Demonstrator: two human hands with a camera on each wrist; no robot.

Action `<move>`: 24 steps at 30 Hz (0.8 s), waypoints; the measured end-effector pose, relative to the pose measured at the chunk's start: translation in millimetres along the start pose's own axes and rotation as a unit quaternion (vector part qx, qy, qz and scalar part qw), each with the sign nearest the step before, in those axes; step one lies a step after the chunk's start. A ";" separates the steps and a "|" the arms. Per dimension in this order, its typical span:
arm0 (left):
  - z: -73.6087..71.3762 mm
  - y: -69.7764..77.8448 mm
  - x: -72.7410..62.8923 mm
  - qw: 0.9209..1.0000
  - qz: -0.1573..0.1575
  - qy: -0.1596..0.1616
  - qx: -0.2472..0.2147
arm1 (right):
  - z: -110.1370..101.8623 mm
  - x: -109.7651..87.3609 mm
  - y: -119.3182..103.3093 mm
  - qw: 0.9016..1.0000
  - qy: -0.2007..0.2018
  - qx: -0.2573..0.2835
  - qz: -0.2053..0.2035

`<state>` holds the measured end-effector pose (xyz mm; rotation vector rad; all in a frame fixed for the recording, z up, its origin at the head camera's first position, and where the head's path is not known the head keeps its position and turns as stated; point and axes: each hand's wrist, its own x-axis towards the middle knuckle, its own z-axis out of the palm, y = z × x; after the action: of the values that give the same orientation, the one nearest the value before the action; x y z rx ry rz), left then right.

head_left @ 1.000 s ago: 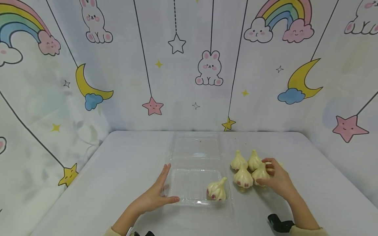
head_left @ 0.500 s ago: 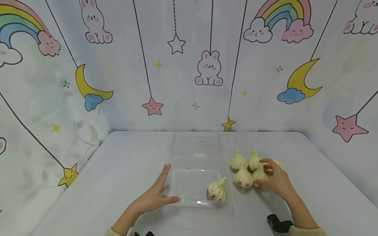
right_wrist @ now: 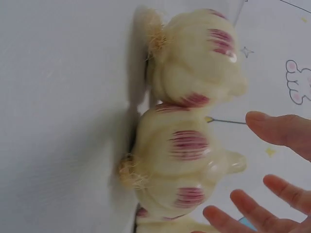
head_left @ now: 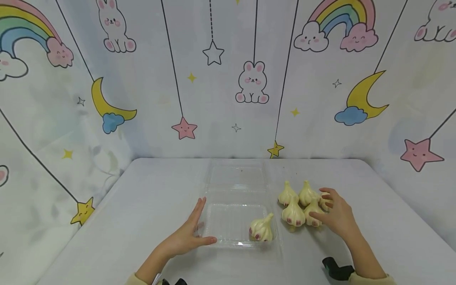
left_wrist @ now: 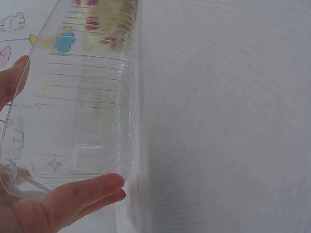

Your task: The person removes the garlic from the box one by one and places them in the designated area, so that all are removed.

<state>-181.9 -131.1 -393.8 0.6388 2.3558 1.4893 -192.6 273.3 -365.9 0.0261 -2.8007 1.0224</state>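
A clear plastic clamshell box [head_left: 228, 225] lies open, its lid [head_left: 236, 174] folded back behind it. One garlic bulb [head_left: 261, 228] sits inside, in the front right corner. My left hand [head_left: 189, 233] rests at the box's left side, thumb by the front rim; the left wrist view shows straight fingers [left_wrist: 92, 189] along the clear wall [left_wrist: 82, 111]. Right of the box, my right hand [head_left: 336, 215] hovers spread beside the nearest garlic bulb [head_left: 312, 217]. In the right wrist view, a gap separates thumb [right_wrist: 279, 128] and fingers from that bulb [right_wrist: 182, 155].
Several more garlic bulbs cluster close together, including a front-left bulb [head_left: 293, 215], two behind and one [head_left: 325, 202] partly hidden by the right hand. A black device [head_left: 336, 270] is near the right sleeve. A patterned curtain [head_left: 221, 99] rises behind the white table [head_left: 160, 190].
My right hand has drawn back slightly to the right from the nearest bulb, its fingers wider apart, and more of the bulb behind shows. The left hand and box have stayed put.
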 end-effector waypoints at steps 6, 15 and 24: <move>0.5 0.6 -0.5 1.000 0.000 -0.001 -0.008 | -2.4 -4.0 -9.0 1.000 0.013 0.000 0.008; 1.6 -1.0 0.2 1.000 0.000 -0.004 -0.006 | -3.1 -11.9 -27.2 0.999 0.044 0.014 -0.003; 0.3 0.5 -1.0 1.000 -0.005 0.000 -0.006 | 0.8 -19.6 -47.3 0.997 0.063 0.031 -0.026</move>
<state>-180.8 -131.2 -393.5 0.6239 2.3433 1.4986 -170.0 235.8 -339.3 0.0395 -2.6413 1.0601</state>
